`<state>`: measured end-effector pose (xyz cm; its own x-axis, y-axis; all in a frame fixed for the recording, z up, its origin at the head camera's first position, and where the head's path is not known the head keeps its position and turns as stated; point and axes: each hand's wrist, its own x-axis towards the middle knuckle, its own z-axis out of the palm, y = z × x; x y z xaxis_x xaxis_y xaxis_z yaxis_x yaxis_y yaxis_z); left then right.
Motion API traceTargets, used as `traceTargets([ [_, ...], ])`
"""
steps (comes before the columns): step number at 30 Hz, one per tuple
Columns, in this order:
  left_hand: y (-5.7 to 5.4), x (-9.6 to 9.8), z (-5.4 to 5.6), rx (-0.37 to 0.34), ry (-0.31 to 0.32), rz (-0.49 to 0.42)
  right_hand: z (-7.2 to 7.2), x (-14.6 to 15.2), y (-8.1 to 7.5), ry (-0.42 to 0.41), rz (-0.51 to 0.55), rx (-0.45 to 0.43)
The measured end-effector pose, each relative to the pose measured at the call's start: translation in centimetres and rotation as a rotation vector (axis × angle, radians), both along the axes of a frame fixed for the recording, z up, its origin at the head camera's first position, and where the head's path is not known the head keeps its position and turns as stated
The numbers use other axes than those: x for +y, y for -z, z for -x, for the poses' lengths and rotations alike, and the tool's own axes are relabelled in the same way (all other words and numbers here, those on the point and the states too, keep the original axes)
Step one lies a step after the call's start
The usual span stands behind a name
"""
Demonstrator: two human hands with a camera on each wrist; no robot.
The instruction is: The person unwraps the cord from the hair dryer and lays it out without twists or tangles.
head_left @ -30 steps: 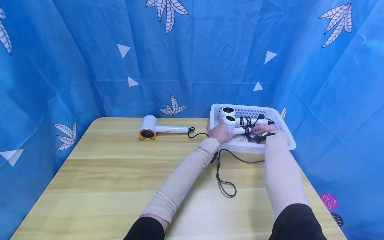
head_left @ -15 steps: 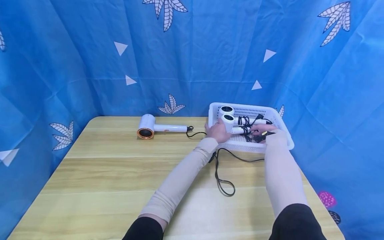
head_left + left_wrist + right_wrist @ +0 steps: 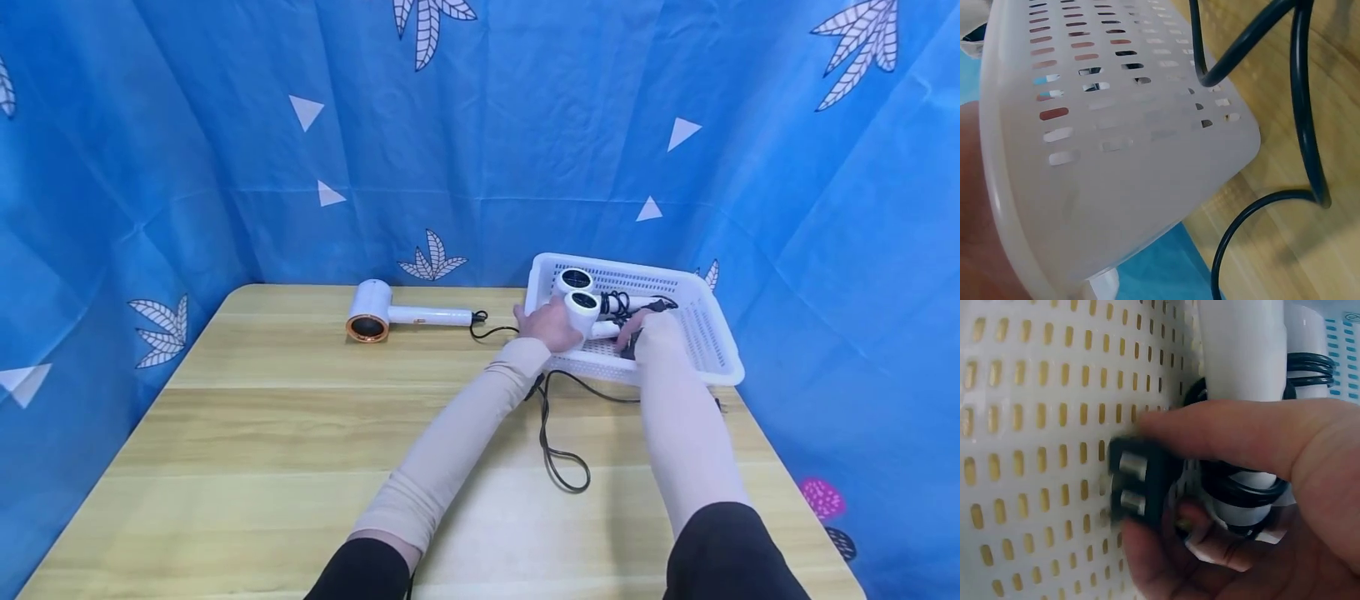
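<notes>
The tabletop [image 3: 247, 433] shows pale yellow wood grain; the hair dryer [image 3: 431, 316] near its far edge is white with copper-orange trim, the basket [image 3: 702, 333] white, the cord [image 3: 1307, 106] black. White leaves and triangles pattern the blue curtain [image 3: 555, 108].

I'm not getting any readable text here: no brand, number, label or sign is coming through in any of the three views. Closest thing I'm seeing is a tiny orange mark [image 3: 420, 322] that's sitting on the handle of the left-hand white hair dryer [image 3: 393, 313], and it's showing up way too small to tell whether it's lettering or just a button. The black plug [image 3: 1157, 481] is coming out blurred in the right wrist view, so I'm not making out any lettering on that either.
</notes>
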<state>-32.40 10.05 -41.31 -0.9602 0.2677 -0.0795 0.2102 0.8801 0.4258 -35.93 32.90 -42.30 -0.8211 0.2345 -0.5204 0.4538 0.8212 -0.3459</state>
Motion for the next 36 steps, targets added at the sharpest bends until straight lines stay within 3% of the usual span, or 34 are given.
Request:
traceTargets([
  [5,-0.2,0.5,0.2,0.003,0.015,0.059,3.0,3.6,3.8,0.122,0.013,0.004],
  [7,-0.1,0.6,0.4,0.001,0.015,0.080,4.0,5.4,5.0,0.126,0.048,-0.017],
  [10,-0.1,0.5,0.4,0.011,0.015,0.082,2.7,5.3,3.1,0.068,0.057,-0.038],
  [13,-0.2,0.2,0.4,0.020,0.016,0.081,1.4,5.2,1.1,-0.108,-0.005,-0.054],
  [18,-0.5,-0.3,0.4,0.032,0.007,-0.002,-1.6,4.0,-1.9,-0.253,-0.047,-0.035],
  [20,-0.5,-0.4,0.4,0.043,0.001,-0.042,-1.4,5.3,-1.3,-0.305,-0.003,0.058],
  [24,-0.5,-0.7,0.6,0.065,0.005,-0.088,-2.2,6.3,-1.8,-0.410,0.105,0.102],
  [27,-0.4,-0.9,0.8,0.077,0.005,-0.131,-3.8,5.6,-3.4,-0.383,0.151,0.038],
  [36,-0.1,-1.4,1.3,0.081,-0.044,-0.323,-6.3,4.3,-6.2,-0.126,0.407,0.097],
])
